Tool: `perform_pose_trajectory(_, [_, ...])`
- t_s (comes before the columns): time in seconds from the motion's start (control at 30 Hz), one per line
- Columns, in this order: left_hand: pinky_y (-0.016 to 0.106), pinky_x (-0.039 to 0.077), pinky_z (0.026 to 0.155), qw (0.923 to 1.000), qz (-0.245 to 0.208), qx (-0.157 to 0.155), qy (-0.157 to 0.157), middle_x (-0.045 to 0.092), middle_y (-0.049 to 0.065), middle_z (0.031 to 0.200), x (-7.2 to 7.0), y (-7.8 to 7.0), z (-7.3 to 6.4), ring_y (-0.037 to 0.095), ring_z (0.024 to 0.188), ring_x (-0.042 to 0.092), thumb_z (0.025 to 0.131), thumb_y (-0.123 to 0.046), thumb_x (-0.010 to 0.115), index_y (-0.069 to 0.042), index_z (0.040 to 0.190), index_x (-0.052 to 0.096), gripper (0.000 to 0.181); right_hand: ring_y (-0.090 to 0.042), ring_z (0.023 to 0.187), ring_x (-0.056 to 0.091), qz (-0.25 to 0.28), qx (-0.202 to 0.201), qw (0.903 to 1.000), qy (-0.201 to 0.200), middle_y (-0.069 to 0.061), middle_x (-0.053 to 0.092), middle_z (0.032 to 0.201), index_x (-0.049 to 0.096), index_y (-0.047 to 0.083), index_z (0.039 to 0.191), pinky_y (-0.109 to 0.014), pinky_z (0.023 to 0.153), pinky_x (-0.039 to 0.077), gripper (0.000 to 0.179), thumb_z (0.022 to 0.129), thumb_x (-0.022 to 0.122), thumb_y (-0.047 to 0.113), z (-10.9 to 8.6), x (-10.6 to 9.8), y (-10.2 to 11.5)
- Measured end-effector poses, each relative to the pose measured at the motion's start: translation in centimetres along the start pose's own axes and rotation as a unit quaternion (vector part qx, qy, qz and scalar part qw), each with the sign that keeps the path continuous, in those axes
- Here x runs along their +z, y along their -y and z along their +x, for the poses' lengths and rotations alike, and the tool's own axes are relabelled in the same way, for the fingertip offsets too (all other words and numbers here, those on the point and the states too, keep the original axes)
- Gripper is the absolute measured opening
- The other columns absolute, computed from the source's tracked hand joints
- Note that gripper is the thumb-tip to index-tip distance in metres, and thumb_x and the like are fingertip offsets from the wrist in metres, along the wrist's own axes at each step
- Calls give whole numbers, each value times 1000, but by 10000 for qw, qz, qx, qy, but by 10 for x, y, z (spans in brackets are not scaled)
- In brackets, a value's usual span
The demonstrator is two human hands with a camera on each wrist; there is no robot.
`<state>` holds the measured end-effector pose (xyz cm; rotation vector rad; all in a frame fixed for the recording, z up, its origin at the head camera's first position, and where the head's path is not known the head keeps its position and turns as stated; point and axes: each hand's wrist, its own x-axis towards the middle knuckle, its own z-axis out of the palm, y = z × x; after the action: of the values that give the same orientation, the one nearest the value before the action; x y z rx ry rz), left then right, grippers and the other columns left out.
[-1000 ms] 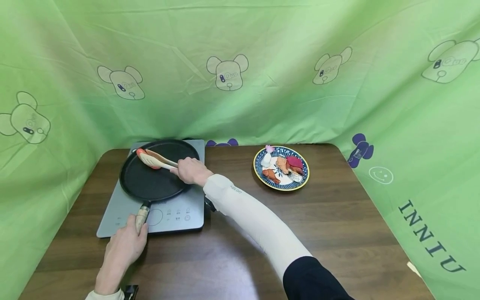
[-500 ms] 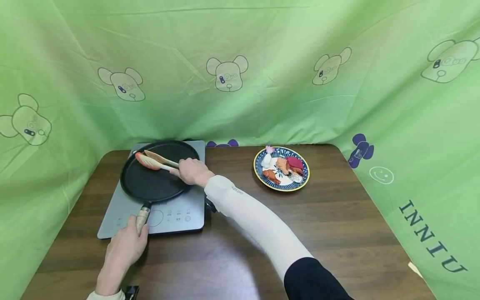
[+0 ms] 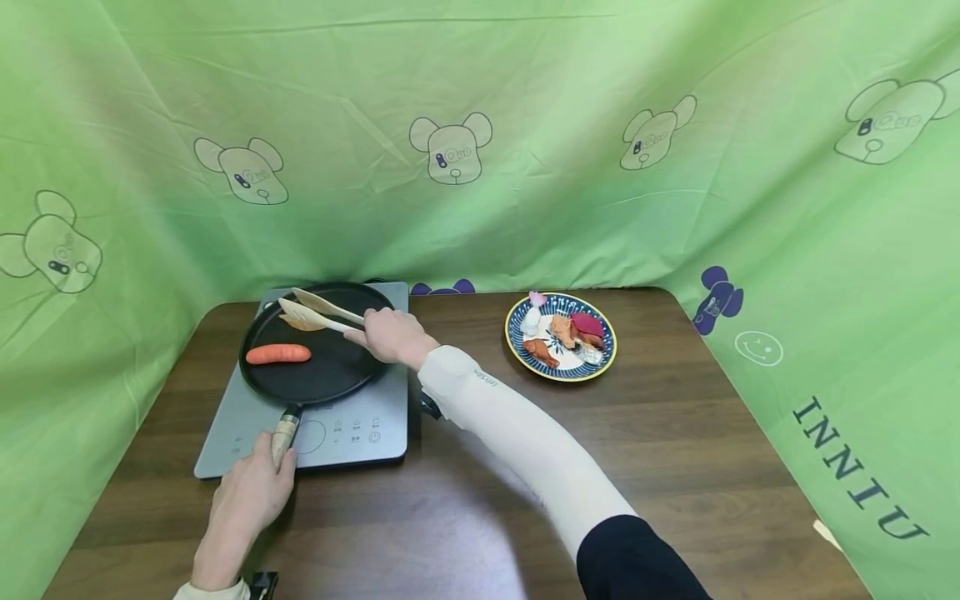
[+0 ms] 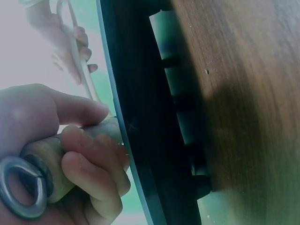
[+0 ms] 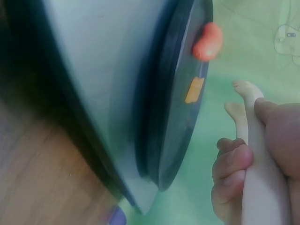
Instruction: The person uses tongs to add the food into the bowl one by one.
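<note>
My left hand (image 3: 251, 492) grips the wooden handle (image 3: 284, 433) of a flat black frying pan (image 3: 330, 379) at the left of the table; its fingers curl round the handle in the left wrist view. An orange-red sausage (image 3: 278, 354) lies in the pan's left part. Over the pan, my right hand (image 3: 393, 335) holds pale tongs (image 3: 333, 312), their two arms spread apart and nothing visible between the tips. In the right wrist view, the sausage (image 5: 208, 42) and a small flat orange patch (image 5: 194, 90) show on the pan; what the patch is, I cannot tell.
Under the pan is a grey induction cooktop (image 3: 360, 446). A blue-patterned plate (image 3: 561, 372) with several food pieces, among them a drumstick shape (image 3: 542, 352), stands at the back right. A green printed cloth (image 3: 525, 225) hangs behind the wooden table (image 3: 637, 433).
The sausage was between the tongs' arms; it now lies lower in the pan, released. The tongs have spread and shifted slightly right and up. My left hand keeps its place on the handle.
</note>
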<state>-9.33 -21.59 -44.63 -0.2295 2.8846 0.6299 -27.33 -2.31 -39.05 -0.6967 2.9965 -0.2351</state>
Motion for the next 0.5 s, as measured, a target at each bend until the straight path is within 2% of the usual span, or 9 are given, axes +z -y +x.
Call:
perform_pose_trajectory(0.2, [38,34,48,10000,-13,44,-4,48,15,71,-1,1,1,27,57,45,98,-30,42,11,128,28,53,-18,63,54,94,86,9999,3,-2,55,76,53,13,93,-33,55,44,50,93,39,61,-6,-5,-16])
perform_pose_trajectory(0.5, [36,33,47,9999,-79,10,82,45,13,69,-1,1,0,26,56,44,98,-31,42,9,124,30,49,-19,62,56,187,267,9993,-172,-2,55,75,52,13,93,-36,56,45,49,91,45,61,-20,-13,-40])
